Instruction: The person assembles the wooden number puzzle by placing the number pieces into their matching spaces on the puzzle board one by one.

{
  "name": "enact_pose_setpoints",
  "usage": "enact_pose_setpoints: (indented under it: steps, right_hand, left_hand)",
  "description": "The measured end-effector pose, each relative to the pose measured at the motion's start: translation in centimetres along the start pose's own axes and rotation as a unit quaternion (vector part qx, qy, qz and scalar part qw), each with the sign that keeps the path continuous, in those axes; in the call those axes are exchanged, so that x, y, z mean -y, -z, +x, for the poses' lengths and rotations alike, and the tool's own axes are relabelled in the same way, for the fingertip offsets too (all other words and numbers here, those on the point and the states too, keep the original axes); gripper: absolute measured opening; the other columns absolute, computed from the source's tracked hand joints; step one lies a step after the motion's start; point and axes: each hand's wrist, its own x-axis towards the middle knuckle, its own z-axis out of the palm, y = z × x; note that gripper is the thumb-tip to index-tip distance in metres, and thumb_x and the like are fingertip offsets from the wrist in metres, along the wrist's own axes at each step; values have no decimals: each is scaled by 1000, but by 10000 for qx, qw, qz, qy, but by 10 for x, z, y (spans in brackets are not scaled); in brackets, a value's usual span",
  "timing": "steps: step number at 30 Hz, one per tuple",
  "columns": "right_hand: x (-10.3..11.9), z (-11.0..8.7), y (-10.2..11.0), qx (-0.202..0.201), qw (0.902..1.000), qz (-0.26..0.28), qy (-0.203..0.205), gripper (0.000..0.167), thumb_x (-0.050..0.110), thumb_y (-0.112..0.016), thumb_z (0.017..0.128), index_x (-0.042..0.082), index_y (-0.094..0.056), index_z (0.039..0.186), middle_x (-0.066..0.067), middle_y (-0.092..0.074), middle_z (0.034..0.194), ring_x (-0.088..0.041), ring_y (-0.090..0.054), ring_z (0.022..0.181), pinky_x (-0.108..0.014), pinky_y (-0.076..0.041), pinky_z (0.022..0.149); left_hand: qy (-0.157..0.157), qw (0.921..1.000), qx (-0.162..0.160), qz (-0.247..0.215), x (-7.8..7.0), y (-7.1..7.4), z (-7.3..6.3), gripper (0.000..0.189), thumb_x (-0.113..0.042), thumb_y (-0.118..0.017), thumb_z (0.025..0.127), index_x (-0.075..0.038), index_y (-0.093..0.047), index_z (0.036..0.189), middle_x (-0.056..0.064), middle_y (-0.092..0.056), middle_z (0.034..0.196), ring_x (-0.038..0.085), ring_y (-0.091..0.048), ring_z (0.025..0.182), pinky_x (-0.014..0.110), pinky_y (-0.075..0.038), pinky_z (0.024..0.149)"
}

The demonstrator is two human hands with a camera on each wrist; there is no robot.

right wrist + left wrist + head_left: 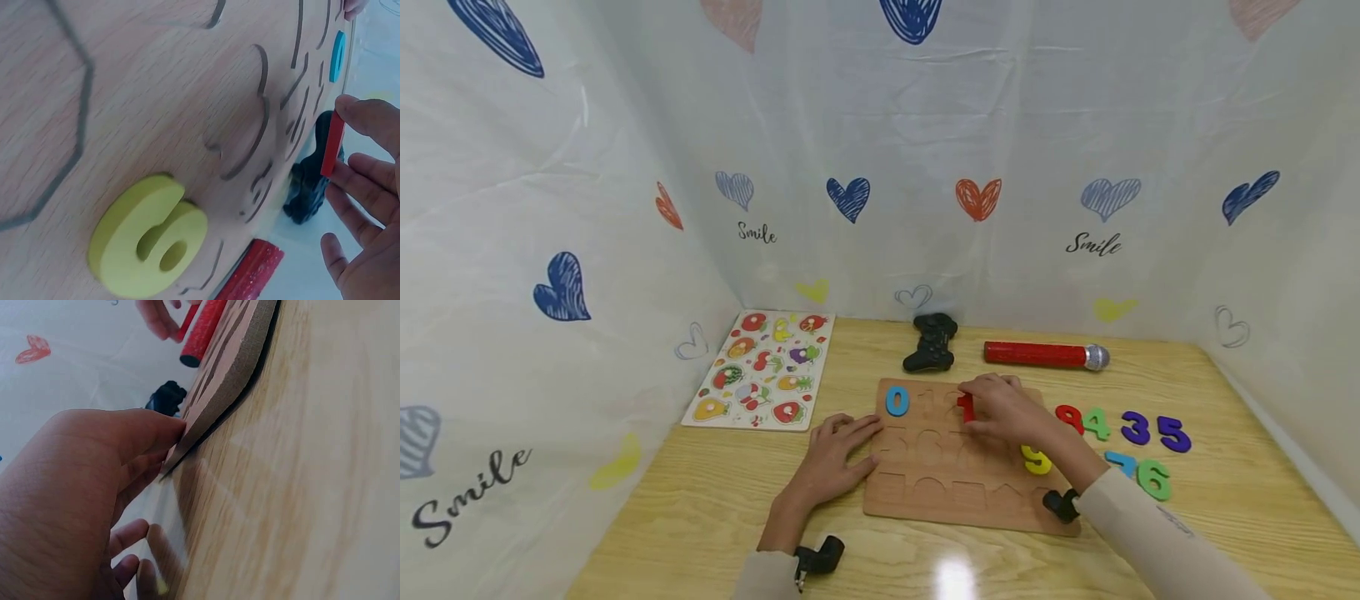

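Note:
My right hand pinches a red number piece, shaped like a 1, between thumb and fingertips. In the right wrist view this red piece is seen edge-on, held over the upper part of the wooden number board. A blue 0 lies in the board's top left slot. My left hand rests at the board's left edge, its thumb and fingertips touching it with the fingers loosely extended. Under my right forearm, a yellow 9 lies on the board's right part.
Right of the board lie a red number, a green 4, a purple 3, a purple 5, a blue 7 and a green 6. Behind are a black game controller, a red microphone and a fruit puzzle board.

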Motion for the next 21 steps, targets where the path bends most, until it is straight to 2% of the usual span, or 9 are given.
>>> enact_pose_setpoints:
  steps: [12,21]
  right_hand:
    - [6,19,-9,88,9999,16,-94,64,29,-83,83,1,-60,135,-13,-64,128,-36,-51,122,-58,-33,95]
    - [10,30,-17,126,9996,217,-94,62,26,-82,85,-1,-59,136,-13,-64,128,-35,-50,121,-58,-31,95]
  left_hand:
    - [-59,10000,-33,-26,0,0,2,51,-42,-61,98,-22,-58,144,-3,-50,150,31,-40,130,59,-27,102]
    - [-33,10000,-70,1,0,-2,1,50,-41,-62,98,-21,-58,143,-2,-51,149,31,-41,128,59,-28,99]
